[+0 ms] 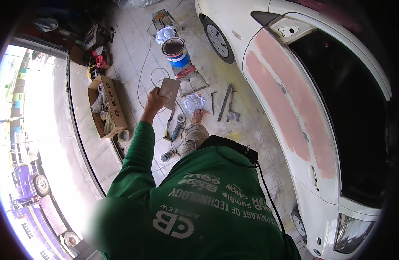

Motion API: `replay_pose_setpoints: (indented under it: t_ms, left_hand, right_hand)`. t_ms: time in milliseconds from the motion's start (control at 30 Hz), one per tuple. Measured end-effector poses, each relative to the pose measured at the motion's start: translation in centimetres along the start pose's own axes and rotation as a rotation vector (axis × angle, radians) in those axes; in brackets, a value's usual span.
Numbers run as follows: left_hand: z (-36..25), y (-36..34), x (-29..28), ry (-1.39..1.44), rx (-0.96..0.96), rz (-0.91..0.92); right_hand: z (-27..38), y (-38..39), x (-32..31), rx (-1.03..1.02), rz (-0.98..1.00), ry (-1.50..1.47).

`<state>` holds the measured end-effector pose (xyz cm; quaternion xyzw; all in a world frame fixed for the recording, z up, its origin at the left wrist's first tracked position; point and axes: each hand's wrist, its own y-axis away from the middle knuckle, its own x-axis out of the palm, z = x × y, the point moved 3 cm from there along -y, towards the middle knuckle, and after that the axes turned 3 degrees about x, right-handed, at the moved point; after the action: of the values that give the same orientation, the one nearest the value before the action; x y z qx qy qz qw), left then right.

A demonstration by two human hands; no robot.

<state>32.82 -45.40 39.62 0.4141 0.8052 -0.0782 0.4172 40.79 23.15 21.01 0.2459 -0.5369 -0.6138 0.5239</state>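
Observation:
My left hand (155,102), at the end of a green sleeve, is closed around the edge of a flat grey rectangular plate (169,92), held up over the tiled floor. Beyond it an open blue can (178,56) stands on a low worn stand (193,82). A crumpled white cloth (194,103) lies by my foot, just right of the plate. My right hand is out of view. To the right is a white car (234,19); its door carries pinkish filler patches (273,112) with a bare strip between them.
A cardboard box (117,117) with crumpled material stands at left, a tape roll (124,135) beside it. A grey cylindrical power tool (178,125), a small can (167,156) and metal strips (225,102) lie on the floor. A hose (139,84) loops nearby. A purple truck (24,182) shows outside.

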Motion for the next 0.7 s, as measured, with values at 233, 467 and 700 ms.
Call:
replay_pose_setpoints:
  t_ms: [233, 467, 700]
  left_hand:
    - [6.8, -15.3, -6.7, 0.651, -0.195, -0.375]
    - [1.8, -34.5, -3.4, 0.167, 0.159, -0.082]
    - [2.3, -46.7, 9.0, -0.303, 0.416, 0.308]
  right_hand:
    - [-1.5, 3.4, 4.7, -0.028, -0.278, -0.227]
    - [13.3, -3.4, 30.8, -0.144, -0.358, 0.283]
    - [12.6, -17.9, 59.4, -0.333, 0.121, 1.297]
